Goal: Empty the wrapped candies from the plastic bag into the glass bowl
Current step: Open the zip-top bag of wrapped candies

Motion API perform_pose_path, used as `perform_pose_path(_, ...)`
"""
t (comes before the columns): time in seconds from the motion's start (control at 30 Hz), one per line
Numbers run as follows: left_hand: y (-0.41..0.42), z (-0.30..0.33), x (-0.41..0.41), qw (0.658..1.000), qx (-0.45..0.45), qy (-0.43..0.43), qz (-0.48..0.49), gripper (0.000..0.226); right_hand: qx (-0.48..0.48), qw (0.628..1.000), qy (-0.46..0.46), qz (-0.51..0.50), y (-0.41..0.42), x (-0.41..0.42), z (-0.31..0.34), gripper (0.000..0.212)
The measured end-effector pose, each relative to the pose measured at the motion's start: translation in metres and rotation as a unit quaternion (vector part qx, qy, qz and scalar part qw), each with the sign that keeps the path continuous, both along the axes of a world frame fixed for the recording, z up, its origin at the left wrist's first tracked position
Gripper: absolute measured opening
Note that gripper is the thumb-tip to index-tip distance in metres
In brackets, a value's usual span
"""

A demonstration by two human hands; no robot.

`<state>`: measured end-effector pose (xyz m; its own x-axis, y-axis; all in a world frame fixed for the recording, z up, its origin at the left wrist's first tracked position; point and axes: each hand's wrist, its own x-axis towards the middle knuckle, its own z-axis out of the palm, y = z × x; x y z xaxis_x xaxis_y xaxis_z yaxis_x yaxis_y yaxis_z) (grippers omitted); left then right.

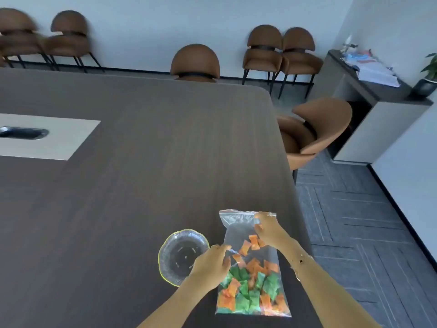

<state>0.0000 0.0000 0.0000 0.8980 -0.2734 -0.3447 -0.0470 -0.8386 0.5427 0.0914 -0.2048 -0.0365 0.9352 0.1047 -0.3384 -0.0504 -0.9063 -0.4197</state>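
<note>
A clear plastic zip bag lies flat on the dark table near its right edge, its zip end pointing away from me. Several orange and green wrapped candies fill its near half. My right hand rests on the bag's upper right, fingers at the zip edge. My left hand presses on the bag's left side, fingers curled on the plastic. An empty glass bowl with a yellow scalloped rim stands just left of the bag, partly covered by my left hand.
The table's right edge runs close beside the bag, with a brown chair and carpet floor beyond. A pale inset panel with a cable slot sits far left. More chairs line the back wall; a cabinet stands at the right.
</note>
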Motion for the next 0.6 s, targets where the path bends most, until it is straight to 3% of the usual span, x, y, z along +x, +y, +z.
perform_pose_path(0.07,-0.005,-0.007,0.011,1.000,-0.003,0.005,0.005,0.040,-0.015,1.000,-0.015,0.002,0.005,0.016,-0.004,0.041)
perform_pose_path(0.23,-0.009,-0.017,0.024,1.000,0.009,0.014,0.005,0.039,-0.084,0.996,-0.004,0.037,0.014,0.032,-0.019,0.051)
perform_pose_path(0.37,-0.009,-0.022,0.027,1.000,0.004,-0.002,0.006,0.037,-0.115,0.990,-0.051,0.057,0.017,0.027,-0.017,0.035)
perform_pose_path(0.47,-0.013,-0.021,0.027,1.000,0.000,-0.017,0.011,0.033,-0.072,0.990,-0.098,0.068,0.016,0.009,-0.006,0.023)
perform_pose_path(0.6,-0.023,-0.009,0.031,0.998,-0.018,-0.050,0.032,0.027,-0.060,0.988,-0.118,0.081,0.014,-0.018,0.013,0.023)
